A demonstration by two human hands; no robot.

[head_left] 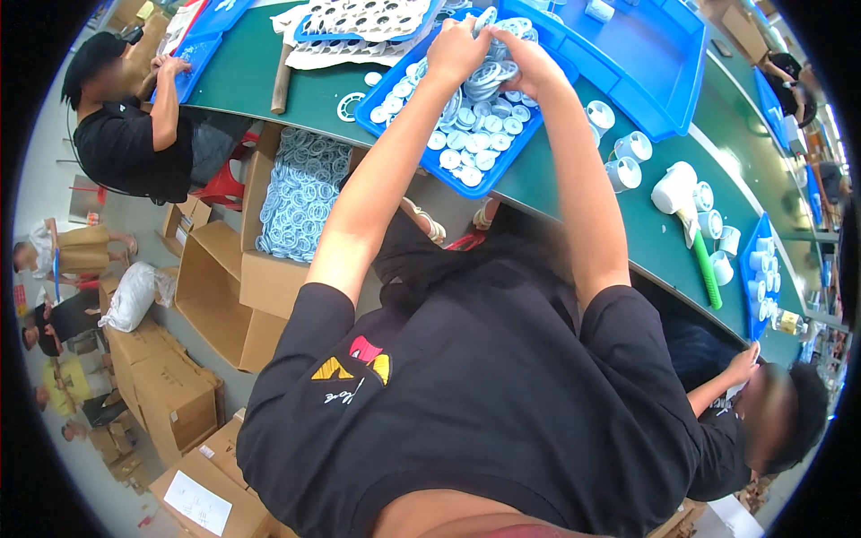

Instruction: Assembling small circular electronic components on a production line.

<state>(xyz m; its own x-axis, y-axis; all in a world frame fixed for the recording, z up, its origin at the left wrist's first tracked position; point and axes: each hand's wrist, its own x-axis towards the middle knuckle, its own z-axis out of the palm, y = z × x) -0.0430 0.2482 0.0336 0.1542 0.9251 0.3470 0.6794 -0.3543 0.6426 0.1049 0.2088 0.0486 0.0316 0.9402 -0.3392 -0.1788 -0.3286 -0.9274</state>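
L hand point(456, 54) & R hand point(533, 63) gripped pale-blue round plastic rings point(488, 79) over blue rect. plastic tray point(473, 190). Small whitish round discs point(451, 159) lay inside.

Pale blue, round, openwork plastic rings point(484, 81) lie bunched between the left hand point(459, 49) and right hand point(531, 65), overlapping at mixed tilts. One stands nearly upright at the left fingertips; others slope loosely against the right hand's fingers and spread below the left.

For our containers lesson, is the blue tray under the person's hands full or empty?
Not empty: in the blue tray, pale discs crowd the near part; depth cannot be told.
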